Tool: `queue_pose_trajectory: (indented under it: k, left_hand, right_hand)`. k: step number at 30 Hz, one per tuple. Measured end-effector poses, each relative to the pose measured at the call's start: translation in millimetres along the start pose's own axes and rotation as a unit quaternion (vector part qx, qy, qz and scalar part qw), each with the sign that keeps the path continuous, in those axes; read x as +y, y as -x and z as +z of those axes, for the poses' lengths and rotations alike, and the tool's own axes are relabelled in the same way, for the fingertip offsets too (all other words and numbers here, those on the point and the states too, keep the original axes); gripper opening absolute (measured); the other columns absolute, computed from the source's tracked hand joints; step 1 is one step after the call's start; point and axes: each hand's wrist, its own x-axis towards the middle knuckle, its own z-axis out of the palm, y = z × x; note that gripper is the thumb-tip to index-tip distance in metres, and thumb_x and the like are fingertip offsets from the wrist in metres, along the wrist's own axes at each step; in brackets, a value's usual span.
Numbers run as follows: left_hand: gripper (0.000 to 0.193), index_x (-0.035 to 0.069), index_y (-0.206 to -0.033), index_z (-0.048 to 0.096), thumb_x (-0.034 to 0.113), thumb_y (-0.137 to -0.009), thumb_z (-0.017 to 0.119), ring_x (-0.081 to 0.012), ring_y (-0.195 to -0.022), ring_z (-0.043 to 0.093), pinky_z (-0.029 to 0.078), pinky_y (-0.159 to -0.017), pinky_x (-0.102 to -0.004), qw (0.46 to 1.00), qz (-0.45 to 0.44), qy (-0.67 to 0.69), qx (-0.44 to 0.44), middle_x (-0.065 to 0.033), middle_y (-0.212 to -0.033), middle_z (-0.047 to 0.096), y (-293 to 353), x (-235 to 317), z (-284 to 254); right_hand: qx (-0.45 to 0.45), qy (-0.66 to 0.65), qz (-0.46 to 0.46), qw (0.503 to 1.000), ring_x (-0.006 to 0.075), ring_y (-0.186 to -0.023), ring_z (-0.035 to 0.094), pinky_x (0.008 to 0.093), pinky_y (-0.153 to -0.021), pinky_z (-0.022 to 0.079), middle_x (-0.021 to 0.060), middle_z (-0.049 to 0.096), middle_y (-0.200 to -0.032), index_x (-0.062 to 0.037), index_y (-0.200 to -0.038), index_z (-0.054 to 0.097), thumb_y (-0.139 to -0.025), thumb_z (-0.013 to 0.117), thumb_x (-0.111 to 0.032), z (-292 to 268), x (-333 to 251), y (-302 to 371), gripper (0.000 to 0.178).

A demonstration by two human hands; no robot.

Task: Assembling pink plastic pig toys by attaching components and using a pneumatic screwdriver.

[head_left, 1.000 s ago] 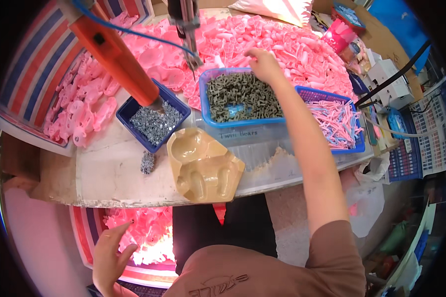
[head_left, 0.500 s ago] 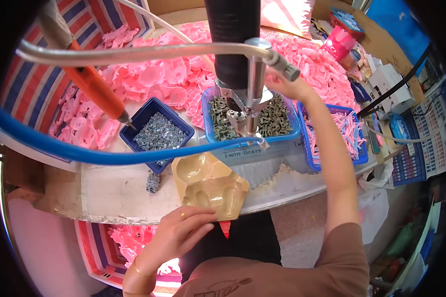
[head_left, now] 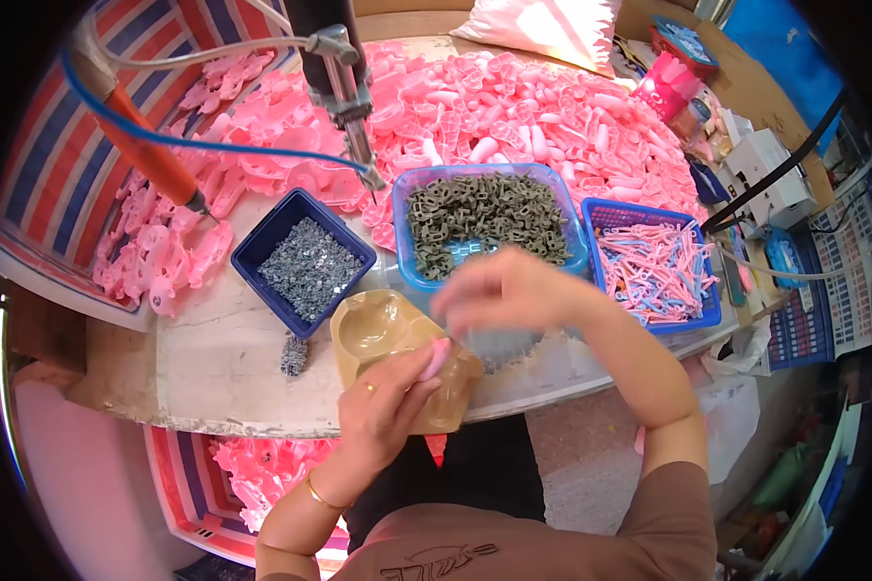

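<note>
My left hand (head_left: 383,412) is closed on a small pink plastic piece (head_left: 437,359), held over the tan fixture (head_left: 376,329) with its smooth moulded hollows. Part of the fixture is covered by that hand. Smeared by motion, my right hand (head_left: 513,290) is above the fixture's right side, by the near edge of the light-blue tub (head_left: 412,281). Whether its fingers hold anything cannot be made out. Dark grey-green clips (head_left: 484,218) fill the tub. To the left, a dark blue bin (head_left: 262,290) holds small metal screws (head_left: 310,266).
A black and silver power driver (head_left: 344,92) with a blue hose hangs beyond the bin; an orange driver (head_left: 150,145) hangs at left. Heaped pink parts (head_left: 543,116) cover the far table. A blue basket (head_left: 601,208) of pink and blue strips stands right. A screw cluster (head_left: 294,355) lies near.
My right hand has come back from the pink heap toward the fixture. My left hand has risen and now holds a pink piece. The black driver has swung away to the far left.
</note>
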Motion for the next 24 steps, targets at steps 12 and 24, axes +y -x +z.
queue_pose_trajectory:
  k: [12,24]
  left_hand:
    - [0.039,0.006,-0.115,0.068,0.007,-0.078,0.079,-0.0258,-0.079,0.070,0.057,-0.069,-0.0329,0.999,-0.022,0.011,-0.028,-0.0109,-0.093,0.072,30.3,-1.2,-16.7]
    - [0.036,0.002,-0.111,0.069,0.000,-0.076,0.079,-0.0228,-0.073,0.068,0.055,-0.063,-0.0299,0.999,-0.027,0.016,-0.042,-0.0136,-0.097,0.072,38.2,-1.3,-13.6]
  right_hand:
    - [0.265,0.331,0.015,0.905,0.0230,-0.094,0.069,0.0345,-0.086,0.054,0.0160,0.072,-0.106,-0.0051,-0.119,0.067,-0.089,0.064,-0.019,-129.3,87.9,-154.8,0.033]
    - [0.438,0.258,-0.020,0.861,0.0208,-0.092,0.070,0.0330,-0.082,0.056,0.0110,0.073,-0.104,-0.0079,-0.109,0.073,-0.078,0.076,-0.010,-170.1,90.5,-93.5,0.031]
